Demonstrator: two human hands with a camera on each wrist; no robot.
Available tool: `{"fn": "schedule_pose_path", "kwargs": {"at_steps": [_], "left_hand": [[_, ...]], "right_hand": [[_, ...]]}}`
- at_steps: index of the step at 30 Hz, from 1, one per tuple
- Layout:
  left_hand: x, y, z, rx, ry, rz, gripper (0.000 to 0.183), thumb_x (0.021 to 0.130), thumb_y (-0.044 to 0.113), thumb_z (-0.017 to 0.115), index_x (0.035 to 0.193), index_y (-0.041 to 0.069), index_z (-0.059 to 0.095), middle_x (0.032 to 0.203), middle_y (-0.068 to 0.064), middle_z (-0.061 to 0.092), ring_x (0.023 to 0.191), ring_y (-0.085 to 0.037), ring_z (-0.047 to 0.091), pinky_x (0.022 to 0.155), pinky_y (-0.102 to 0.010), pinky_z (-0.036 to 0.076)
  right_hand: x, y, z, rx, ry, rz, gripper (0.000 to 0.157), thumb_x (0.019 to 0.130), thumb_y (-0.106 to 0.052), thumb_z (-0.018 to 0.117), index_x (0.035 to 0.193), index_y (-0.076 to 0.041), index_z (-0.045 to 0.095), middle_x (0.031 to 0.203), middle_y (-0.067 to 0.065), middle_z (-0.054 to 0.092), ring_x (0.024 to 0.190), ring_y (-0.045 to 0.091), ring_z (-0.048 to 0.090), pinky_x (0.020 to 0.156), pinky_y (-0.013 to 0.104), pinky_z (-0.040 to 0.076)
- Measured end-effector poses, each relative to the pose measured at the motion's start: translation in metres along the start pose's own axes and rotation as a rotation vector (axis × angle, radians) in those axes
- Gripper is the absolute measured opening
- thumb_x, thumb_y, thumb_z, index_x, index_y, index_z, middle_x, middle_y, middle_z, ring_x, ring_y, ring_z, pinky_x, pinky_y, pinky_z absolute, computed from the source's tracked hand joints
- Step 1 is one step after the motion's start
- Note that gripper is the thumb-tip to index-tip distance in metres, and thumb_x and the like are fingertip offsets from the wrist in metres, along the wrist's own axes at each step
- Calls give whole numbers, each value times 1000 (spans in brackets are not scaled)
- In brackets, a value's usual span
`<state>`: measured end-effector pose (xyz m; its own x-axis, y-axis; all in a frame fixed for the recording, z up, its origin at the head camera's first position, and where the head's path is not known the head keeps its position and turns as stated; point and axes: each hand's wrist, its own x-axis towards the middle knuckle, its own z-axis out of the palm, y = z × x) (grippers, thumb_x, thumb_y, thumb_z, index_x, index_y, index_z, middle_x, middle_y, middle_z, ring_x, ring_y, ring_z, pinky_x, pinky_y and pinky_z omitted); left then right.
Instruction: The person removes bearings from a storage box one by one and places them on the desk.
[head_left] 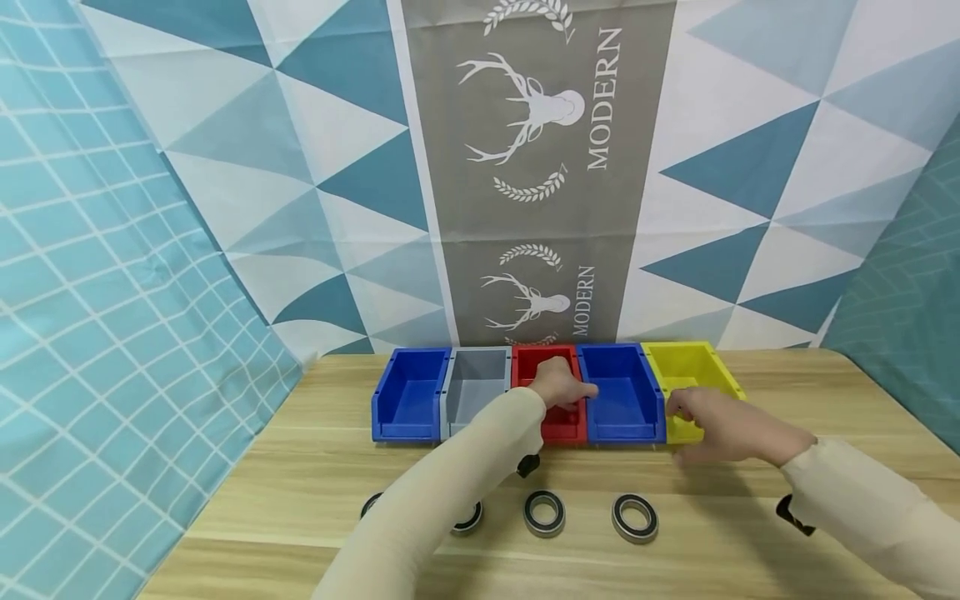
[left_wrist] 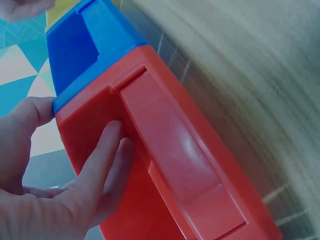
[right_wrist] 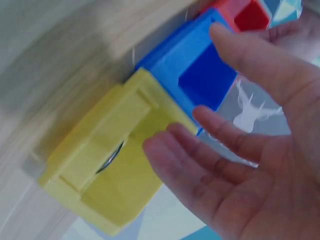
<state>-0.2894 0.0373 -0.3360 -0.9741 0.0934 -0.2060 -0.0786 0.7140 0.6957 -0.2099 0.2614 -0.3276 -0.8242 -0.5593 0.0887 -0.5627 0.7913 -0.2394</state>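
Observation:
My left hand (head_left: pixel 558 385) reaches over the red bin (head_left: pixel 551 432), with fairly straight fingers inside it. In the left wrist view its thumb lies at the edge where the red bin meets the blue bin (left_wrist: pixel 107 35). No object shows between those fingers. My right hand (head_left: pixel 723 425) is over the front of the yellow bin (head_left: pixel 693 367), fingers spread and slightly bent, holding nothing. A thin dark curved edge, perhaps of a ring bearing (right_wrist: pixel 110 157), shows inside the yellow bin in the right wrist view.
Several ring bearings lie in a row on the wooden table (head_left: pixel 585 567), among them one bearing (head_left: pixel 528 515) and another bearing (head_left: pixel 615 521); my left sleeve partly covers others. A grey bin (head_left: pixel 476 392) and a blue bin (head_left: pixel 412 400) stand left of the red one, against the patterned cloth (head_left: pixel 360 208).

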Motion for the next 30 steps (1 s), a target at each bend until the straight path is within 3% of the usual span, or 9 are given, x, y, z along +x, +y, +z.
{"fn": "schedule_pose_path", "kwargs": {"at_steps": [3, 8, 13, 18, 21, 23, 25, 30], "left_hand": [[-1, 1, -1, 45, -2, 4, 34, 81, 30, 77, 70, 7, 54, 62, -6, 62, 71, -22, 71, 67, -27, 54], [-1, 1, -3, 91, -14, 26, 40, 83, 31, 75, 60, 11, 48, 50, -2, 46, 62, -24, 59, 50, -24, 37], [-3, 1, -2, 73, -15, 42, 39, 84, 29, 74, 61, 12, 46, 50, -1, 42, 57, -21, 51, 48, -24, 33], [-9, 6, 0, 115, 1, 115, 34, 84, 24, 72, 63, 11, 48, 53, 0, 46, 53, -15, 48, 48, -22, 35], [-13, 13, 1, 191, 45, 145, 24, 84, 26, 72, 79, 6, 61, 71, -4, 63, 64, -14, 54, 57, -22, 47], [-16, 17, 3, 267, 83, 151, 33, 84, 30, 72, 100, 4, 62, 95, -7, 67, 83, -16, 58, 72, -26, 53], [-18, 21, 6, 371, 119, 150, 48, 84, 37, 71, 115, 4, 59, 113, -9, 64, 101, -19, 56, 90, -31, 52], [-19, 33, 15, 534, 153, 184, 53, 85, 45, 67, 120, 7, 57, 118, -5, 62, 112, -19, 52, 104, -32, 42]], "right_hand": [[4, 9, -4, -29, 34, 37, 52, 67, -22, 86, 102, 2, 58, 93, 12, 64, 80, 21, 58, 72, 39, 53], [13, 20, -8, -71, 29, 110, 56, 68, -15, 84, 111, 8, 55, 105, 25, 63, 91, 35, 62, 80, 49, 54], [23, 32, -8, -87, 6, 148, 56, 72, -12, 81, 116, 10, 53, 114, 30, 60, 100, 44, 60, 87, 54, 51], [30, 40, -6, -57, -36, 219, 61, 73, -15, 81, 121, 9, 51, 120, 32, 57, 106, 46, 57, 91, 57, 48], [33, 43, -3, -31, -43, 258, 65, 73, -15, 81, 125, 7, 50, 124, 33, 54, 109, 45, 55, 93, 58, 47], [36, 44, -1, -18, -47, 265, 66, 72, -14, 81, 125, 7, 49, 125, 33, 52, 109, 45, 53, 94, 58, 46], [37, 45, 0, -13, -56, 271, 65, 72, -14, 81, 125, 7, 49, 124, 34, 52, 109, 44, 52, 95, 59, 45], [40, 47, 1, -10, -76, 262, 63, 72, -14, 80, 123, 8, 51, 122, 33, 53, 108, 44, 52, 94, 58, 45]]}}
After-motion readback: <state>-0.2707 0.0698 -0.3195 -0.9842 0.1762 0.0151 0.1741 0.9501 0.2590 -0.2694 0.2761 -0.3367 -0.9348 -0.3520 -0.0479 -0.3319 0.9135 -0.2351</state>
